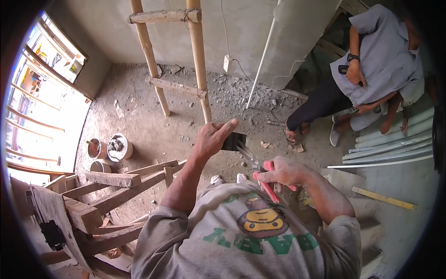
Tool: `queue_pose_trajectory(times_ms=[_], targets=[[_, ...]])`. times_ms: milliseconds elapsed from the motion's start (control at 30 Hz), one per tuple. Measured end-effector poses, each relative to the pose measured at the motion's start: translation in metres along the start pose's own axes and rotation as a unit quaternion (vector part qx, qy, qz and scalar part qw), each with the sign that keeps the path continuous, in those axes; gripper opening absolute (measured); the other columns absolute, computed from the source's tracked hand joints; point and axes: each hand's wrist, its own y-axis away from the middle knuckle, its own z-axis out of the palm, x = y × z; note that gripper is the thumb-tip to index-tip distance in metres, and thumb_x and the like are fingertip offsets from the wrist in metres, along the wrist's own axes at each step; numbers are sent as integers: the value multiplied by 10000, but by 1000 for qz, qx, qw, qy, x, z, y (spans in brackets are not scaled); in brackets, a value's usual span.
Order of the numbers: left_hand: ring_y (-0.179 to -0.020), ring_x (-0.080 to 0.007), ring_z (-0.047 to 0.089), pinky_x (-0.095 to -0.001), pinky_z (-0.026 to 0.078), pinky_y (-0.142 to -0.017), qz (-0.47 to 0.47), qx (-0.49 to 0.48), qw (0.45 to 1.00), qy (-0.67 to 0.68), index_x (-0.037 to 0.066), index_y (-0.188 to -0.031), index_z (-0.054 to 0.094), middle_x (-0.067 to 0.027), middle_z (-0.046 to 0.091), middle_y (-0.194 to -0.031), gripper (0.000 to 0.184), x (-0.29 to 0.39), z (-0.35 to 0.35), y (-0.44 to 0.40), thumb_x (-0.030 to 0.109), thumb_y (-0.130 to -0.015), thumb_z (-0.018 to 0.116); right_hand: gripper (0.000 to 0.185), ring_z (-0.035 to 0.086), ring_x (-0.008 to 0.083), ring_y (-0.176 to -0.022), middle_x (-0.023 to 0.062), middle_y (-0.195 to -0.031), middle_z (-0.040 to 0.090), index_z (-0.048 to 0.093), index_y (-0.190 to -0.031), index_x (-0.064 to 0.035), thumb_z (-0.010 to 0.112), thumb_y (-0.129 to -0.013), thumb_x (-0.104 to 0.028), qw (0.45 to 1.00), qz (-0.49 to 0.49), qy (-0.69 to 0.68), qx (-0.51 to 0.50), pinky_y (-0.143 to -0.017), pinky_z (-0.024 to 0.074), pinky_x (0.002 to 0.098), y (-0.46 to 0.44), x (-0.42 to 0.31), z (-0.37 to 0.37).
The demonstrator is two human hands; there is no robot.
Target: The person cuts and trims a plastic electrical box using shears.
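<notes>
My left hand [214, 138] grips a dark, flat rectangular piece [233, 142] by its left side, thumb stretched along the top. My right hand [284, 172] is closed around the red handles [269, 191] of a pair of pliers or snips. The tool's metal jaws [245, 151] point up and left and reach the right part of the dark piece. Whether the jaws are closed on it cannot be made out.
A bamboo ladder [198, 60] leans ahead. Buckets [120, 148] and a wooden frame [111, 180] stand at left. Rubble [232, 90] lies along the wall. Two people, one in a grey shirt [378, 60], are at right, above stacked pipes [395, 144]. A yellow level [384, 198] lies at lower right.
</notes>
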Motion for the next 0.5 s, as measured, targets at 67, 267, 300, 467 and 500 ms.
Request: queue_pose_trajectory(times_ms=[67,267,300,467,500], targets=[[-544,-121,353,-356,330,-503,-4,-4,1000,-10,-28,-611,487,-30,312,-533,684,-1,0,0,574,-931,548,463,625,135,-563,88,-730,690,702,-875,11,655,-876,-449,995,-5,-66,-73,-441,466,277,2,0,-3],[-568,-125,347,-344,332,-516,153,-35,987,22,-22,-698,521,-64,357,-553,531,16,-3,4,434,-960,591,520,615,125,-588,67,-752,704,726,-873,8,642,-885,-505,997,-14,-19,-72,-561,482,262,3,13,1],[-570,-112,349,-336,329,-514,106,-33,994,26,-19,-687,525,-39,360,-553,527,10,-1,3,427,-959,595,501,631,135,-642,76,-773,705,722,-884,7,648,-887,-489,997,-14,-32,-66,-611,497,275,7,6,1],[-587,-62,355,-297,288,-488,40,-31,998,32,13,-619,577,66,420,-557,587,5,8,-6,513,-925,605,353,665,175,-777,107,-856,690,652,-977,-4,656,-912,-350,979,-31,-183,-85,-722,536,314,-6,31,10],[-591,-66,355,-298,293,-492,49,-34,998,21,6,-627,578,58,421,-556,588,7,9,-7,512,-925,602,337,665,173,-769,103,-846,687,643,-967,-8,654,-912,-341,975,-39,-203,-79,-707,535,314,-6,34,12]])
